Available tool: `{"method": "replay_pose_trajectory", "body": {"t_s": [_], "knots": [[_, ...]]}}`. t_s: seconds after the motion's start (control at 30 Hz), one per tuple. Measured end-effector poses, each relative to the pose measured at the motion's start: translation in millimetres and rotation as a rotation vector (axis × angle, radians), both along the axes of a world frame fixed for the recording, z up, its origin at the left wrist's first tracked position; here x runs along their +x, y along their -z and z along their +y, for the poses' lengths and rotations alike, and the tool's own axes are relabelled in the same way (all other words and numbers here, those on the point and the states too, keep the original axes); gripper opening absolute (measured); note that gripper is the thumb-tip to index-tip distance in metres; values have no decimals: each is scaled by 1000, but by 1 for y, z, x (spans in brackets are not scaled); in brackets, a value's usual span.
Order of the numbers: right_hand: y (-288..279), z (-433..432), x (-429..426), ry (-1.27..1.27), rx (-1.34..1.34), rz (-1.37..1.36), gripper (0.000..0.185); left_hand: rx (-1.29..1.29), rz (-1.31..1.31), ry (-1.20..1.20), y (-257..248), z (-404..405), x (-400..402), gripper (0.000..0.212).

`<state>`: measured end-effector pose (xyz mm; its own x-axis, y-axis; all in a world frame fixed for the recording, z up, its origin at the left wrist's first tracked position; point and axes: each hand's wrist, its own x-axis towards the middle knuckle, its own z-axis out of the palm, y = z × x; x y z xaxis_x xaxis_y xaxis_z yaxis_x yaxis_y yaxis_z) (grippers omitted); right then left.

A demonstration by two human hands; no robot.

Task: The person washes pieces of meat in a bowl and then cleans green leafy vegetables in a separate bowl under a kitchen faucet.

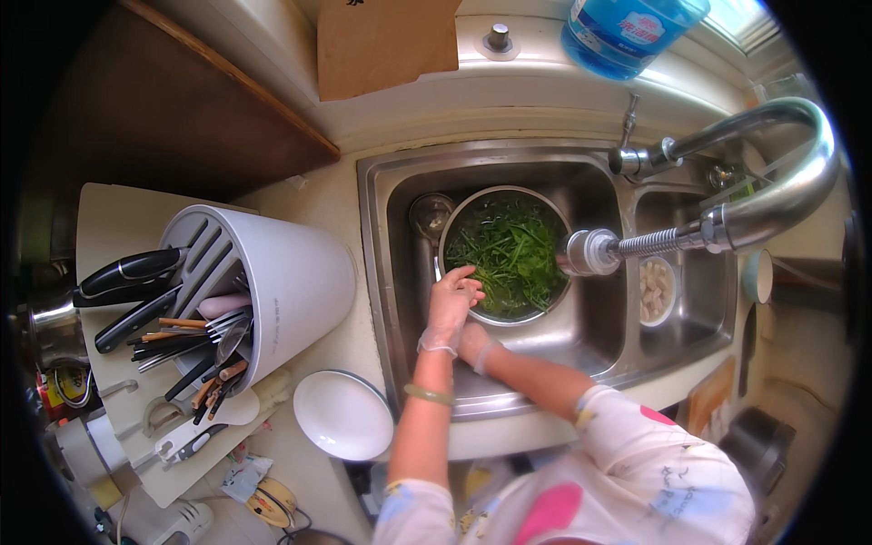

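Note:
A round metal bowl (563, 289) full of water and loose green leafy vegetables (518, 248) sits in the larger sink basin (593, 334). My left hand (453, 300), in a clear thin glove, is at the bowl's near-left rim. Its fingers are bent and spread a little, with nothing visible between them. My right hand (473, 344), also in a clear glove, is just below and beside the left wrist, low over the basin. The left hand and wrist hide its fingers, so whether it grips anything does not show.
A curved faucet (776, 204) reaches over the bowl's right side. In the smaller basin stands a bowl of pale pieces (656, 291). Left are a knife block (300, 293) with knives and utensils and a white dish (343, 415). A blue detergent bottle (627, 34) stands behind.

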<state>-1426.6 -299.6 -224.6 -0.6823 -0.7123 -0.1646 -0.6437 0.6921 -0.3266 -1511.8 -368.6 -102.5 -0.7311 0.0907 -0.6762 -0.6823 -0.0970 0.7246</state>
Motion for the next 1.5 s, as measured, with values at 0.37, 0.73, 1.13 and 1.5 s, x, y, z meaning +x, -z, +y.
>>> {"method": "replay_pose_trajectory", "body": {"t_s": [0.37, 0.73, 1.13, 1.5], "knots": [[-152, 86, -40, 620, -616, -59, 14, 690, 58, -149, -32, 7, -6, 43], [-216, 129, -58, 902, -489, 111, 21, -19, 129, -94, -51, 13, 5, 45], [-164, 126, -6, 546, -272, -301, 42, 9, 10, -83, -7, 38, 65, 47], [-142, 139, 28, 640, -149, -420, 36, -257, -132, 152, -5, 6, 97, 53]]}}
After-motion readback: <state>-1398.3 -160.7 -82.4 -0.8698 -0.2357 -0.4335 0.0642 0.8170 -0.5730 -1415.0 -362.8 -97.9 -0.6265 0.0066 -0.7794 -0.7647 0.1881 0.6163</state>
